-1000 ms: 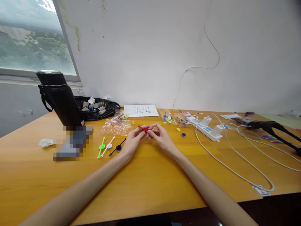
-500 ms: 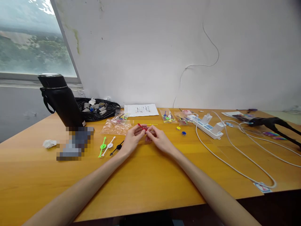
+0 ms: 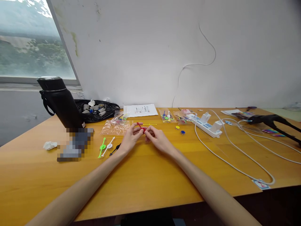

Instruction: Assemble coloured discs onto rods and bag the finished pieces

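A red arrow spinner (image 3: 142,128) is pinched between my two hands over the middle of the table. My left hand (image 3: 132,137) is closed on its left side, and the pointed tip shows above the fingers. My right hand (image 3: 156,137) has its fingertips at the spinner's round centre, partly hiding it. Left of my hands lie a green arrow spinner (image 3: 102,147), a white arrow spinner (image 3: 109,146) and a black arrow spinner (image 3: 115,149), the last partly covered by my left wrist. Behind my hands is a yellow arrow (image 3: 150,124).
A yellow round piece (image 3: 177,127) and a blue round piece (image 3: 182,132) lie right of my hands. Beyond are plastic bags (image 3: 116,127), a white power strip (image 3: 207,125) and cables. A black bottle (image 3: 62,105) stands left, near a black bag (image 3: 110,110).
The red arrow spinner has turned slightly in my fingers, its tip now pointing more upward. Both hands stay together in nearly the same place; the view has shifted slightly.
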Demonstrator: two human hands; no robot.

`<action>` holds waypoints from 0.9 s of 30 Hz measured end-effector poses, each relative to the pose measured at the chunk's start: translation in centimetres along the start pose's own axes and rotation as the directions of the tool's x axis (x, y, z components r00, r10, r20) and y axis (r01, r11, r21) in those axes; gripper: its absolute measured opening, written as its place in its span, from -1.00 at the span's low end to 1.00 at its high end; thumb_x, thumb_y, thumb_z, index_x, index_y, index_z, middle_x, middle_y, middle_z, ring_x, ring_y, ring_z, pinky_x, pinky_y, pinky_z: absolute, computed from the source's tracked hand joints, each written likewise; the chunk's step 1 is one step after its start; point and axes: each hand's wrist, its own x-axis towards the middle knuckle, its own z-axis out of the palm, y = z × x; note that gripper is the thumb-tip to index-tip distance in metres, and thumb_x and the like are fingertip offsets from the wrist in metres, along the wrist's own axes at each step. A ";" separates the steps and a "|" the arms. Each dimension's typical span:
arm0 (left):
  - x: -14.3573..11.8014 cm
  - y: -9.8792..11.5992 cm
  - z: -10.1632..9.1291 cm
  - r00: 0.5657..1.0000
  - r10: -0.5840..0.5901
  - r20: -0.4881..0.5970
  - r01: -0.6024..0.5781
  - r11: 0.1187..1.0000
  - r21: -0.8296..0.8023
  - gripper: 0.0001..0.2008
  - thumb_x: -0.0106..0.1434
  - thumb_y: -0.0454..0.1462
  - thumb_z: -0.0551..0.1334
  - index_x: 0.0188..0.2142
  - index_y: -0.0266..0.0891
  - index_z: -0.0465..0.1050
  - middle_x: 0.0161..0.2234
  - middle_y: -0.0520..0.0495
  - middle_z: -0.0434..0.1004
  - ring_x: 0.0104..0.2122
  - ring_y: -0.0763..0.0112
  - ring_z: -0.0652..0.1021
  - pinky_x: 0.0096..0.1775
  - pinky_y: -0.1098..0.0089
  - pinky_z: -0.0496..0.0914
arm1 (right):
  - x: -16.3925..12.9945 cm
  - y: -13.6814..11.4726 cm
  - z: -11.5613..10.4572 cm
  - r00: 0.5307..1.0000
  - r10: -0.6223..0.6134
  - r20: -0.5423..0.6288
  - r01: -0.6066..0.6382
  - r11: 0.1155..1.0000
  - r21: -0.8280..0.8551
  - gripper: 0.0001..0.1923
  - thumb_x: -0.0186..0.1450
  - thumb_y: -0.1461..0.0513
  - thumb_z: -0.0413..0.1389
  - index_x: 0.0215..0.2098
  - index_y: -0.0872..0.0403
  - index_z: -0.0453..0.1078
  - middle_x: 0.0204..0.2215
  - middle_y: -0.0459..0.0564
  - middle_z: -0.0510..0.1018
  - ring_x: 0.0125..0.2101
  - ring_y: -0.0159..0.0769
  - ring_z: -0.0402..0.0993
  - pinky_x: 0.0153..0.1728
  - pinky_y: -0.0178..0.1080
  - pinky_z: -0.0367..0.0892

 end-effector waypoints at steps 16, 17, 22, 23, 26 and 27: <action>-0.5 2.3 -0.1 0.996 0.072 -0.045 -0.072 0.997 0.014 -0.67 0.30 -0.05 0.30 -0.06 -0.20 0.52 -0.05 -0.13 0.60 -0.12 0.27 0.61 -0.03 0.30 0.48 | -0.1 -1.0 0.8 0.987 -0.014 0.160 -0.036 0.952 0.304 -0.65 0.39 -0.06 0.11 -0.28 0.06 0.32 -0.42 -0.07 0.54 -0.39 -0.32 0.46 -0.24 -0.24 0.37; -0.6 2.7 0.0 0.996 0.078 -0.041 -0.076 0.995 0.063 -0.67 0.29 -0.05 0.31 -0.07 -0.20 0.52 -0.09 -0.12 0.62 -0.15 0.28 0.62 -0.07 0.31 0.48 | -0.2 -1.2 0.9 0.987 -0.020 0.159 -0.028 0.956 0.292 -0.65 0.39 -0.05 0.11 -0.28 0.06 0.33 -0.42 -0.07 0.54 -0.38 -0.32 0.47 -0.24 -0.24 0.37; -1.4 5.6 -0.9 0.998 0.052 -0.029 -0.043 0.965 0.258 -0.66 0.23 -0.05 0.34 -0.12 -0.21 0.52 -0.21 -0.12 0.65 -0.27 0.26 0.63 -0.23 0.35 0.48 | -0.6 -2.1 1.5 0.980 -0.038 0.194 -0.013 0.967 0.256 -0.68 0.42 -0.02 0.09 -0.22 0.06 0.39 -0.40 -0.05 0.57 -0.35 -0.31 0.50 -0.22 -0.24 0.39; -1.8 6.3 -1.6 0.998 0.057 -0.026 -0.047 0.953 0.298 -0.66 0.24 -0.04 0.33 -0.12 -0.21 0.53 -0.18 -0.13 0.65 -0.23 0.25 0.63 -0.19 0.33 0.48 | -0.7 -2.2 1.7 0.975 -0.042 0.217 -0.017 0.965 0.262 -0.69 0.42 -0.01 0.08 -0.17 0.06 0.40 -0.39 -0.06 0.57 -0.35 -0.31 0.51 -0.22 -0.24 0.39; -3.5 8.3 -5.2 0.996 0.047 -0.070 -0.005 0.861 0.508 -0.62 0.25 0.01 0.29 -0.11 -0.20 0.56 -0.12 -0.14 0.66 -0.18 0.19 0.63 -0.09 0.28 0.48 | -1.0 -2.3 1.8 0.963 -0.056 0.262 -0.015 0.965 0.261 -0.72 0.44 0.02 0.07 -0.06 0.04 0.40 -0.38 -0.06 0.59 -0.34 -0.32 0.52 -0.20 -0.24 0.41; -4.2 8.8 -6.8 0.997 0.013 -0.077 0.036 0.794 0.607 -0.60 0.24 0.02 0.29 -0.09 -0.19 0.56 -0.10 -0.13 0.65 -0.14 0.16 0.63 -0.06 0.27 0.47 | -1.0 -2.3 1.8 0.962 -0.061 0.265 -0.009 0.966 0.257 -0.73 0.44 0.03 0.07 -0.05 0.03 0.40 -0.37 -0.06 0.59 -0.34 -0.32 0.52 -0.20 -0.23 0.41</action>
